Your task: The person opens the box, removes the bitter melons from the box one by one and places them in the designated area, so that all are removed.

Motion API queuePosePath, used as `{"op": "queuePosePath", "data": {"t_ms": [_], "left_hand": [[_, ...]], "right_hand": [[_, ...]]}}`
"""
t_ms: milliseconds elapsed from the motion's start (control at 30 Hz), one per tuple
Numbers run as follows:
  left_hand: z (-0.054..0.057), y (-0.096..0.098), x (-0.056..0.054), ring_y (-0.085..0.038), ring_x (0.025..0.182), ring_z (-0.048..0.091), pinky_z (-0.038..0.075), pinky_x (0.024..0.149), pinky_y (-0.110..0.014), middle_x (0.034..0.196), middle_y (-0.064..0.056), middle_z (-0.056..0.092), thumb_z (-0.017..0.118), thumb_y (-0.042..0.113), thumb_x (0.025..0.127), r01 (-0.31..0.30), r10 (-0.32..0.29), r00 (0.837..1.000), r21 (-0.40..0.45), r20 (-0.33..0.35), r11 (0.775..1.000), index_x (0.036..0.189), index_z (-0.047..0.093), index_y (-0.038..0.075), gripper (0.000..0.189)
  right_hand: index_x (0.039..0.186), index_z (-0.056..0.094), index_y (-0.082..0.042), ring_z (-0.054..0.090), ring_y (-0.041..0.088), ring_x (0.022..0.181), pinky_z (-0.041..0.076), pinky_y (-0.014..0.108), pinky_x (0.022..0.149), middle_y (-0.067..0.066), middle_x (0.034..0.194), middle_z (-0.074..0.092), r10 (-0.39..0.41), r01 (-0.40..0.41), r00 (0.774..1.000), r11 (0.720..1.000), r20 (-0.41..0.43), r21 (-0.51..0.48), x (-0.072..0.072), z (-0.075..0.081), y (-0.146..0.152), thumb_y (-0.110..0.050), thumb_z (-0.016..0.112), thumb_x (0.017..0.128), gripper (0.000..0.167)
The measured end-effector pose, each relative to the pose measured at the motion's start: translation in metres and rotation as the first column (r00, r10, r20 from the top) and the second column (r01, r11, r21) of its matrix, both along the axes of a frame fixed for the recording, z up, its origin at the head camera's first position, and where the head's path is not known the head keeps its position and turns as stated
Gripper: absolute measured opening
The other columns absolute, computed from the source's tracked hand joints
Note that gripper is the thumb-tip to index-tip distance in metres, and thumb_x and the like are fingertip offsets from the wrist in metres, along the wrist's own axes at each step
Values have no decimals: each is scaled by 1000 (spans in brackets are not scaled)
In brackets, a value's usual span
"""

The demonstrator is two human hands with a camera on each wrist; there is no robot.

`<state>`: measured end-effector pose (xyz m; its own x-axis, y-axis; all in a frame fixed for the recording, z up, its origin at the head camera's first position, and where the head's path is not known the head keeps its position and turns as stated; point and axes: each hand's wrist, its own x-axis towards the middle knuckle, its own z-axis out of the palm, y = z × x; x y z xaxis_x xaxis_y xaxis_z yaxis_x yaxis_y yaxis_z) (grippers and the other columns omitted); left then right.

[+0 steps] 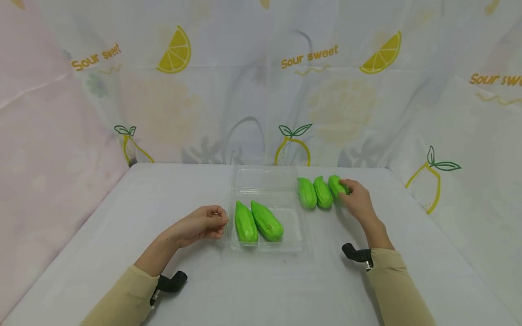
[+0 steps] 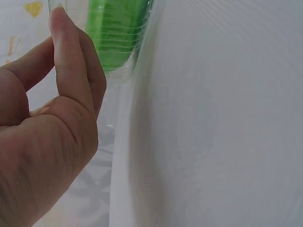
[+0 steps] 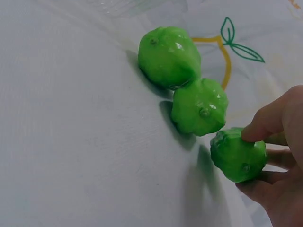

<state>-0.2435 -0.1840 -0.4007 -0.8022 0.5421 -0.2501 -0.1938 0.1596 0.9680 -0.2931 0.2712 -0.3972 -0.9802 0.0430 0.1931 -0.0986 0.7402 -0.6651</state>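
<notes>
My right hand (image 1: pixel 358 200) grips a glossy green gourd (image 3: pixel 238 153), thumb on one side and fingers on the other. It is the rightmost of a row of three; beside it on the table are a ridged middle gourd (image 3: pixel 200 107) and a rounder left one (image 3: pixel 169 57). My left hand (image 1: pixel 204 225) pinches the left rim of a clear plastic clamshell box (image 1: pixel 292 226) between thumb and fingers. Inside the box's near half lie two more green gourds, a left one (image 1: pixel 246 224) and a slanted right one (image 1: pixel 267 222). The box's lid (image 1: pixel 265 179) is folded back behind them.
A white cloth (image 1: pixel 281 290) covers the table. Behind it hangs a pale curtain (image 1: pixel 261 90) with lemon prints, and similar cloth hangs at both sides. The box stands mid-table, with the row of gourds just to the right of its lid.
</notes>
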Motion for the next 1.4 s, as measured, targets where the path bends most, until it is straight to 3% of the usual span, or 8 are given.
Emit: {"op": "queuePosePath", "data": {"t_ms": [267,567,767,1000,1400], "left_hand": [[0,1,-1,-8,71,59,57,66,-17,80,0,57,60,18,100,-2,2,1000,3,-6,1000,102,51,5,16],[-2,0,-1,-8,70,58,57,65,-17,80,0,57,60,18,99,-14,14,1000,-4,7,1000,102,52,6,15],[-1,0,0,-8,70,58,57,64,-17,79,0,57,60,17,100,-14,14,1000,3,9,1000,102,52,6,14],[0,1,-1,-8,70,59,57,64,-17,79,0,58,59,17,100,-3,3,1000,11,10,1000,102,51,5,14],[-2,0,-1,-8,70,59,57,64,-17,80,0,57,59,16,100,5,-5,1000,21,6,1000,102,50,5,14]], "right_hand": [[140,49,3,45,51,132,41,60,109,28,148,44,17,-17,1000,1000,10,-5,-1,-6,0,-5,55,87,54],[141,48,3,47,50,129,42,59,107,28,148,43,22,-25,999,997,46,66,-3,-6,0,-5,54,83,59],[142,45,3,46,52,129,42,60,108,29,149,40,34,-39,998,996,54,81,-3,-5,0,-10,58,86,59],[144,44,1,41,48,134,39,61,108,29,150,39,38,-40,999,996,29,79,1,-2,2,-15,58,89,59],[140,48,4,33,47,142,30,61,116,29,149,41,25,-21,999,996,-38,88,2,5,2,-10,56,89,54]]}}
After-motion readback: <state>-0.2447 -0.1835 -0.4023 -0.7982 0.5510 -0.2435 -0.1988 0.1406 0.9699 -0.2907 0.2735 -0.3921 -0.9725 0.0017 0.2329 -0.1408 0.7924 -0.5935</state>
